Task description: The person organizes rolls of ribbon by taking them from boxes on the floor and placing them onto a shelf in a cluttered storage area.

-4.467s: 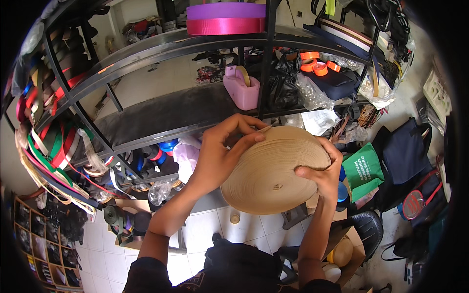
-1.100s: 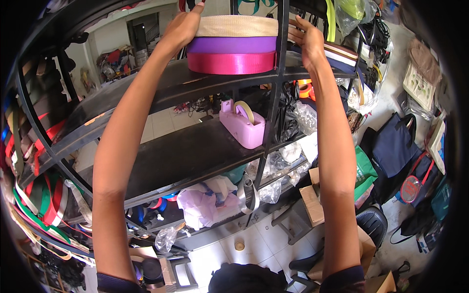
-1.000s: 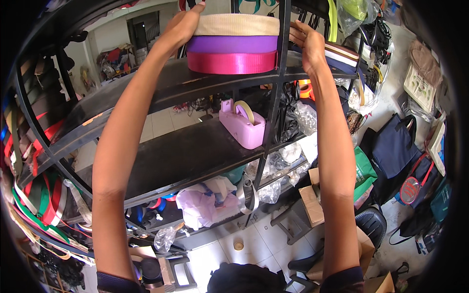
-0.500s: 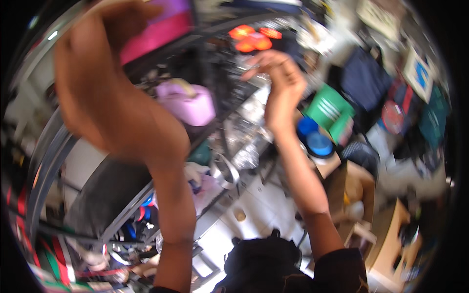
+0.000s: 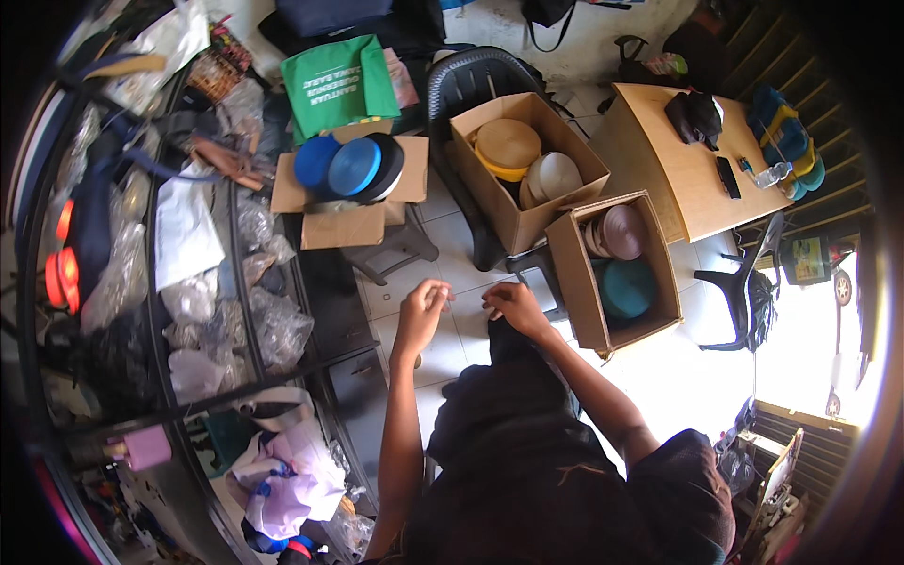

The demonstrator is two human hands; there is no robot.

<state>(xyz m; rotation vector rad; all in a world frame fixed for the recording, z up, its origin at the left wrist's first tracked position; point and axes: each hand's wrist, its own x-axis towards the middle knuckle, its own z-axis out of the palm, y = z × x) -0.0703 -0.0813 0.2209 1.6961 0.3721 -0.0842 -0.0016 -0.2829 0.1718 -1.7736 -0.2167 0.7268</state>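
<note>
My left hand (image 5: 421, 315) is raised in front of my body, its fingers loosely bent and apart, with nothing visible in them. Across a small gap to its right is my right hand (image 5: 516, 306), its fingers also loosely curled and no object showing between them. Both hang over the pale tiled floor (image 5: 452, 240), touching nothing. Ahead of the right hand stands an open cardboard box (image 5: 527, 229) with yellow and white rolls (image 5: 508, 146). Beside it, a second box (image 5: 576, 292) holds mauve and teal rolls (image 5: 628, 288).
Blue and black rolls (image 5: 358, 166) sit on a box above a grey stool (image 5: 400, 247), near a green bag (image 5: 339, 87). A black shelf rack (image 5: 155, 311) with plastic-wrapped goods lines the left. A black chair (image 5: 466, 94), a wooden desk (image 5: 692, 179) and a bright doorway lie ahead and right.
My view has swung right, away from the shelf. Both arms have come down from their raised reach, and the hands are now closer together in front of me.
</note>
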